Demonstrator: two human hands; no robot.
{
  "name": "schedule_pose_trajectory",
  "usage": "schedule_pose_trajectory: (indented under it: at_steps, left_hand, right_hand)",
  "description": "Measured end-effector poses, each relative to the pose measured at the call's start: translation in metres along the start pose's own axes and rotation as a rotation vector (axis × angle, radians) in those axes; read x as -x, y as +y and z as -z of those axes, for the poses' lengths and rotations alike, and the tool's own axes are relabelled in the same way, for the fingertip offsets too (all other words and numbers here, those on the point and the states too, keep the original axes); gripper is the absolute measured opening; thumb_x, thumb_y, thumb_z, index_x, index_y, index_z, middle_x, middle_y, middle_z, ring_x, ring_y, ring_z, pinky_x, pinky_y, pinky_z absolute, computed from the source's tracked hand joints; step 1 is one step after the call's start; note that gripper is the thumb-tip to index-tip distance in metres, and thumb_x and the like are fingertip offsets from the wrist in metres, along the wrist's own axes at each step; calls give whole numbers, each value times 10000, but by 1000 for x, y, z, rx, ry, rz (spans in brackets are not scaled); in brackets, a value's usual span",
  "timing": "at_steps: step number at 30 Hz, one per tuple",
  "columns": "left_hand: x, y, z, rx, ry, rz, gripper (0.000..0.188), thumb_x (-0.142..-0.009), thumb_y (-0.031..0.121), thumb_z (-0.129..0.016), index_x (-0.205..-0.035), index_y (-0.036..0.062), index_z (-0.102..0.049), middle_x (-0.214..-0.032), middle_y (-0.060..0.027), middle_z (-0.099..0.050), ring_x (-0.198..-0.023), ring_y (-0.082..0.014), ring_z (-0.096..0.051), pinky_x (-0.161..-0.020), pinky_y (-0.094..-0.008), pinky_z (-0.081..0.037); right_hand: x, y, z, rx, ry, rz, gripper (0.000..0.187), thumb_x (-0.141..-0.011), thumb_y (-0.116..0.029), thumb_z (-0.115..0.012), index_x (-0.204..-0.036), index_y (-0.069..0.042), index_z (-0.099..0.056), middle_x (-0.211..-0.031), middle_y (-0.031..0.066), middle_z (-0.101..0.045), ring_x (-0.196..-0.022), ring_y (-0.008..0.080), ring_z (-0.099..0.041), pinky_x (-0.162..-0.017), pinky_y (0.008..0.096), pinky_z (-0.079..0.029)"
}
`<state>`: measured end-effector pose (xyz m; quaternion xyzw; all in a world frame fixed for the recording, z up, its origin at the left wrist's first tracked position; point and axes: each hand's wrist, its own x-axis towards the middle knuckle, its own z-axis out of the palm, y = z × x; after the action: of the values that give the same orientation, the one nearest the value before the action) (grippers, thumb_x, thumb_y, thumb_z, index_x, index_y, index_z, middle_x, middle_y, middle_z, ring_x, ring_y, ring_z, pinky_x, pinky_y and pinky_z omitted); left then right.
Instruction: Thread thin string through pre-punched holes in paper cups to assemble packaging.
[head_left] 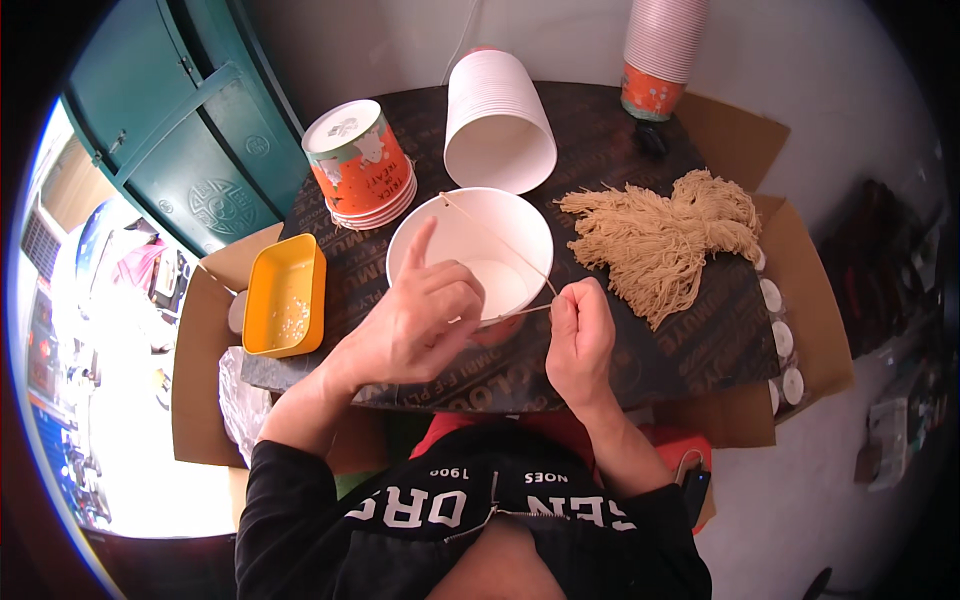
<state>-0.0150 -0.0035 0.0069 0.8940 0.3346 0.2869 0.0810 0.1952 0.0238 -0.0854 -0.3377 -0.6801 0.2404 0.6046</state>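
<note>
A white paper bucket (pixel 500 225) stands mouth up at the table's near middle, its printed outer side mostly hidden. A thin tan string (pixel 500 245) runs from its far rim across the mouth to my right hand (pixel 582 335). That hand is closed in a fist around the string, right of the bucket. From there a stretch of string leads left to my left hand (pixel 425 310), at the bucket's near left rim. The left index finger points up while the other fingers curl in by the string; their exact grip is partly hidden.
A bundle of tan strings (pixel 670 235) lies at right. Upturned orange printed buckets (pixel 360 165), a lying stack of white buckets (pixel 500 120) and a yellow tray (pixel 287 300) share the dark table (pixel 690 350). Another bucket stack (pixel 660 60) stands behind. Open cardboard boxes (pixel 815 300) flank the table.
</note>
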Motion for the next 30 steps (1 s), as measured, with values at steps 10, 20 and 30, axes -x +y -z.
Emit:
schedule_pose_trajectory:
  at_steps: [10,20,30]
  left_hand:
    - [28,-26,-5,-187,468,885,381,-901,187,-653,-1176,-67,-585,-629,-68,-608,-552,-176,-583,-557,-316,-465]
    - [14,-4,97,-488,462,790,281,-819,80,-595,-1069,38,-716,-661,-188,-610,-589,-310,-644,-604,-378,-515]
    - [8,-98,196,-1619,141,489,166,-847,78,-592,-996,54,-660,-828,-105,-683,-789,-270,-680,-725,-401,-499]
  right_hand:
    - [5,-21,1,-18,-235,333,139,-843,23,-693,-903,-29,-578,-823,115,-577,-651,293,-613,-537,363,-483]
    - [-8,-24,27,88,-225,351,358,-766,-52,-711,-1110,30,-649,-1265,221,-570,-844,300,-623,-730,360,-534]
    - [14,22,53,46,-110,18,159,-905,-4,-592,-1042,42,-658,-1155,151,-633,-726,169,-590,-626,277,-488]
